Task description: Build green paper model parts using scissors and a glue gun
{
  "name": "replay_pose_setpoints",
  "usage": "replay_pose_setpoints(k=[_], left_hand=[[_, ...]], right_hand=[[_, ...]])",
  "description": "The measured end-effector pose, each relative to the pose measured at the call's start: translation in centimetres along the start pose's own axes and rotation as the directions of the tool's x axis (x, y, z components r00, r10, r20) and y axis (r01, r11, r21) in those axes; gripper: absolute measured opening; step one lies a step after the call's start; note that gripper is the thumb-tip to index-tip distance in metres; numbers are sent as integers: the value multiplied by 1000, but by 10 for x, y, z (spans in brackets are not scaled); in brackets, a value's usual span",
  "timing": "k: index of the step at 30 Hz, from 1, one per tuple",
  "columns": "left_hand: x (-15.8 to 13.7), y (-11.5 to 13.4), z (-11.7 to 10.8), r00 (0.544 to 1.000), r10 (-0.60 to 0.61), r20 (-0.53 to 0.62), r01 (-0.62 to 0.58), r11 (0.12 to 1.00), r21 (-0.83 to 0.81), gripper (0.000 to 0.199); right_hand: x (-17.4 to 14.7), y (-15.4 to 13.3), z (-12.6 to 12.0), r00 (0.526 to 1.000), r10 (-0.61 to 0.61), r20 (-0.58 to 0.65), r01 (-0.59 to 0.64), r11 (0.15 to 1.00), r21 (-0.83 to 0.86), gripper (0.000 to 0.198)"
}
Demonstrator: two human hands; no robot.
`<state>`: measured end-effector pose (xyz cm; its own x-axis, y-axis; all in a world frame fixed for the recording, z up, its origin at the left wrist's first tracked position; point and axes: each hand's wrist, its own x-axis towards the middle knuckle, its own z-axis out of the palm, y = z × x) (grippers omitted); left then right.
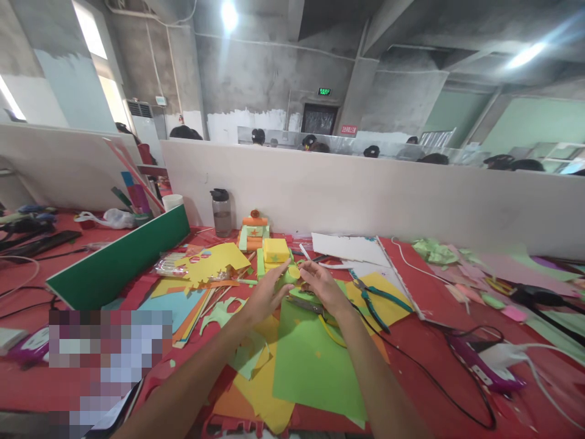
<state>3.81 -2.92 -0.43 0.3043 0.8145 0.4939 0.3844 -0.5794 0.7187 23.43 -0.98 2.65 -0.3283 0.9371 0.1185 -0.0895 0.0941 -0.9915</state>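
A small round green-and-yellow paper piece point(293, 274) sits between my two hands, just in front of a yellow paper box point(276, 250). My left hand point(269, 294) curves round its left side, thumb and fingers closed on it. From the right, my right hand point(323, 284) has its bent fingertips against the same piece. A thin white strip point(304, 252) shows just beyond the right fingers; whether they touch it I cannot tell. Pliers with teal handles point(369, 300) lie right of my right wrist. Green paper sheets point(315, 360) are spread below the hands.
An orange-and-green paper model point(254, 233) and a water bottle point(222, 213) stand before the white partition point(292, 183). A green board point(123, 259) stands at left. Paper scraps, white foam boards point(347, 249), a black cable point(425, 366) and a purple power strip point(489, 366) lie on the red table.
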Motion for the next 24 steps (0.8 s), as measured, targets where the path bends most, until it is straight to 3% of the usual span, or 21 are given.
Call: replay_pose_setpoints(k=[3,6,10,14,18,21,24], left_hand=[[0,3,0,999,-27,-32,26,999,-42,62],[1,10,-1,996,-61,-66,52,990,-129,62],[3,17,-5,986,-155,-67,124,932,-342,61],[6,17,-8,958,-281,-58,213,831,-514,58],[8,15,-9,910,-415,-6,295,657,-694,63],[10,16,-10,884,-465,51,315,512,-799,66],[12,17,-12,860,-504,76,324,426,-845,62]], right_hand=[[-1,-5,-4,1000,-10,-3,10,1000,-29,35],[-5,-14,-14,997,-69,-28,61,969,-239,36],[-15,-28,-30,993,-115,35,113,782,-613,31],[-27,-37,-42,996,64,57,6,607,-795,24],[-38,-34,-46,954,294,66,-47,362,-931,32],[-46,-28,-42,932,361,23,-54,203,-978,40],[-53,-26,-35,925,380,-12,-70,138,-988,49]])
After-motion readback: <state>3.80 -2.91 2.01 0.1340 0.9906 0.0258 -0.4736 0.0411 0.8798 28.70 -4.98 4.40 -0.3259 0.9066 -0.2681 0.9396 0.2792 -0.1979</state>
